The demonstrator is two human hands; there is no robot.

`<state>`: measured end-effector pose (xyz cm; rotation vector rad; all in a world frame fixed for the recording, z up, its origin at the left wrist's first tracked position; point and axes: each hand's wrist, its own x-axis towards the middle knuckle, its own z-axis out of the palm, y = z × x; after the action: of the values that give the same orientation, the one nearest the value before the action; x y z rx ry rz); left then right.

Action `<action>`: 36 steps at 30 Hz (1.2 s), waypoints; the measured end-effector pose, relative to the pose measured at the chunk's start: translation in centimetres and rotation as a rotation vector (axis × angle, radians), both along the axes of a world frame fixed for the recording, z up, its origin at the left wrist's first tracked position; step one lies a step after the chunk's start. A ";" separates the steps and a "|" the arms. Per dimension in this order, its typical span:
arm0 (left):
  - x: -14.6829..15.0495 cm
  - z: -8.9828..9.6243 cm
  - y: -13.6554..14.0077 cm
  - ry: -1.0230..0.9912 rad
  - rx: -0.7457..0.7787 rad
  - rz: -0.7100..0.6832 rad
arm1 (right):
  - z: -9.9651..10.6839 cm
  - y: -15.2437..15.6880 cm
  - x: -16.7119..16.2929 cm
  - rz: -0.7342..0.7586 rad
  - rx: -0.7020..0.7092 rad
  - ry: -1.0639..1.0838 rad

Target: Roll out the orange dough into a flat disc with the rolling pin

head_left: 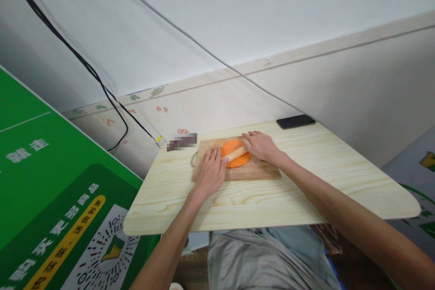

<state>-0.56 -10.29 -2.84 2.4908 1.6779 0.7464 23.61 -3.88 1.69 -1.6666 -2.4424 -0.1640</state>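
Observation:
A flattened round of orange dough [240, 162] lies on a wooden cutting board [261, 172]. Across the dough, at a slant, rests a pale wooden rolling pin [235, 154]. At its near left end is my left hand [211, 167], with the fingers laid over the pin. My right hand [261, 146] covers the far right end, its fingers bent over the wood. Both ends of the pin are hidden under my hands. A metal ring handle [194, 159] sticks out from the board's left side.
The board stands on a light wood-grain table [326, 176] set against a white wall. A black phone [295, 121] lies at the back right, a blurred-out dark item [182, 142] at the back left. Cables [98, 77] hang along the wall; a green sign [44, 163] stands on the left.

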 end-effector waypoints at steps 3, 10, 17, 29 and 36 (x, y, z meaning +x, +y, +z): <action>-0.3 0.1 0.7 0.022 -0.021 0.019 | -0.1 -0.1 0.0 -0.032 0.002 0.000; -1.8 0.6 5.8 0.240 -0.013 0.052 | 0.1 0.0 -0.4 -0.059 -0.014 -0.013; -1.7 1.0 9.7 0.275 -0.191 0.131 | -0.2 0.5 -0.5 -0.085 -0.001 0.017; -1.4 0.8 7.5 0.207 0.060 0.077 | 0.0 -0.2 -0.6 -0.076 0.004 0.032; -1.5 0.8 5.6 0.286 0.080 0.012 | 0.0 -0.3 -0.4 -0.051 0.003 0.046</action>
<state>-2.08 -4.69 -2.02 2.7568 1.7803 0.4844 23.20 -4.18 1.72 -1.7127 -2.3668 -0.1344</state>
